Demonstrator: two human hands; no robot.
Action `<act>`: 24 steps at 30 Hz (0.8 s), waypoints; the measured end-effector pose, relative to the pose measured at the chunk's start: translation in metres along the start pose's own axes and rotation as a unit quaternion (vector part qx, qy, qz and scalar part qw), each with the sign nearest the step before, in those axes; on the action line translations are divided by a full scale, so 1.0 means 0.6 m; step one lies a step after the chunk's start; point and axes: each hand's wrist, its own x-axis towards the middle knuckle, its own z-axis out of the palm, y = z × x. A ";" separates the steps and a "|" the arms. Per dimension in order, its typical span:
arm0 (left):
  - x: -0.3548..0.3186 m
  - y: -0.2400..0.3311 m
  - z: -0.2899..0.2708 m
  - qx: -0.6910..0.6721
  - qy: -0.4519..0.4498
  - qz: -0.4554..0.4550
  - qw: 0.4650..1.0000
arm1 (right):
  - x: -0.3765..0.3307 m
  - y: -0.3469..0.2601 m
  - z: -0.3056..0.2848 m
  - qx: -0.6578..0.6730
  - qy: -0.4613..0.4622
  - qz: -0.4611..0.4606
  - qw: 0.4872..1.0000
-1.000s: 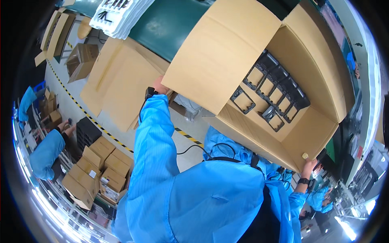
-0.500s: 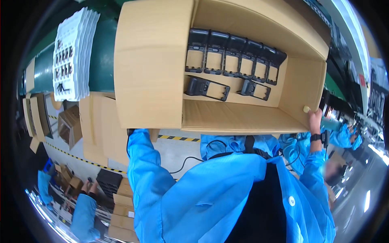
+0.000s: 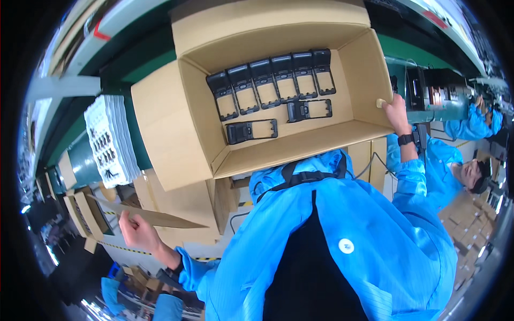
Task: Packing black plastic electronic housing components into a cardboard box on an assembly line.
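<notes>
A large open cardboard box tilts toward me on the bench. Inside, a row of black plastic frames leans along the far side, and two more black frames lie nearer. My right hand grips the box's right wall, a pale cover on the thumb showing inside. At the lower left, my left hand is closed at the edge of a thin brown cardboard sheet, which stands out beside the box. The fingertips on that sheet are partly hidden.
White moulded trays with small dark parts stand stacked on the green bench at left. Other cardboard boxes stand below. A co-worker in blue is close on the right.
My left hand has come out from under the box's left flap and moved down left to the cardboard sheet. The box now appears turned and further left; my right hand stays on its wall.
</notes>
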 end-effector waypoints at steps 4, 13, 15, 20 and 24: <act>-0.008 0.282 -0.053 -0.138 0.004 0.459 0.878 | -0.013 0.004 -0.010 0.021 0.026 0.017 0.999; -0.282 0.719 0.022 -0.259 -0.132 0.802 0.522 | -0.026 0.023 0.008 0.028 0.071 -0.024 0.997; -0.327 0.756 0.064 -0.256 -0.146 0.799 0.524 | -0.030 0.007 0.007 0.062 0.072 -0.020 0.995; -0.382 0.847 0.095 -0.251 -0.170 0.757 0.579 | -0.050 0.030 0.012 0.217 0.095 0.034 0.971; -0.405 0.933 0.098 -0.305 -0.139 0.719 0.609 | -0.051 0.079 0.027 0.321 0.061 -0.011 0.945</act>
